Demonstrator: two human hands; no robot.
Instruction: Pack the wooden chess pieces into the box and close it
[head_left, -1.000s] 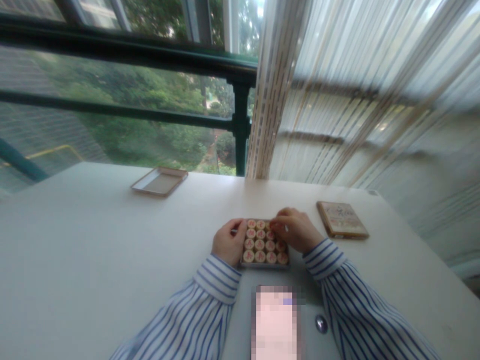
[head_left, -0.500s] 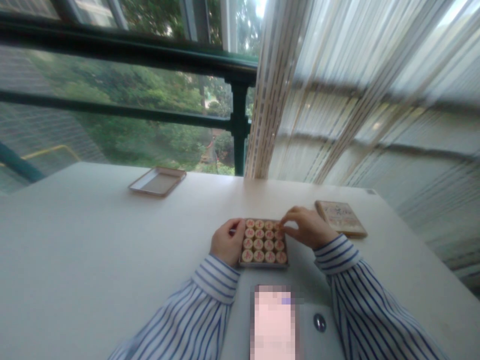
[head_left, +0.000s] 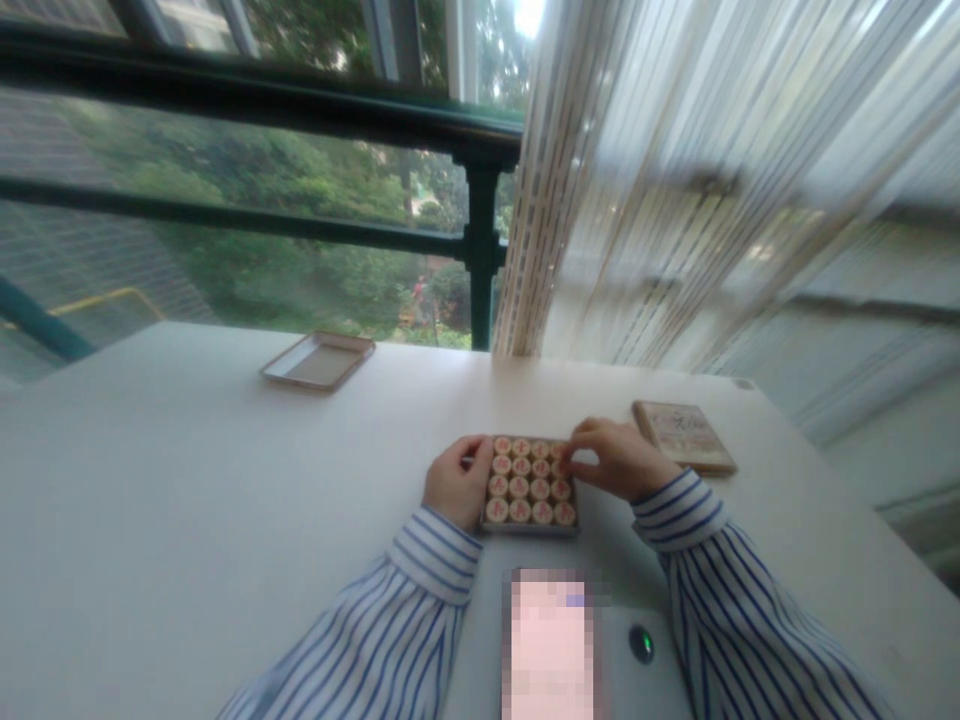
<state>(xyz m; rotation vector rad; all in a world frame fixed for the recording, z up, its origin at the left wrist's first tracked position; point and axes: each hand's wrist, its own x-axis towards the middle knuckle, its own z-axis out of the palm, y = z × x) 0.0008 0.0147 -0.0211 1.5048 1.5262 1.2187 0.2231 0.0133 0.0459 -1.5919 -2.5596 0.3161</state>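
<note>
A shallow square box (head_left: 529,530) sits on the table in front of me, filled with rows of round Chinese chess pieces (head_left: 518,487) marked in red. My left hand (head_left: 459,481) grips the box along its left side, fingers curled in and thumb by the edge. At the upper right corner of the box, my right hand (head_left: 613,458) has thumb and forefinger bent together on a Chinese chess piece in the right-hand column. The fingertips partly cover that piece.
A lid-like empty tray (head_left: 319,362) lies at the table's far left. A flat printed box (head_left: 684,438) rests beyond my right hand. Close to me are a blurred-out phone (head_left: 551,645) and a pale device with a dark oval button (head_left: 642,643). A string curtain (head_left: 540,220) hangs behind the table.
My right fingertips have shifted slightly at the box's right column. The oval on the pale device now shows a green light. The left hand keeps its hold, and the view has moved a little.
</note>
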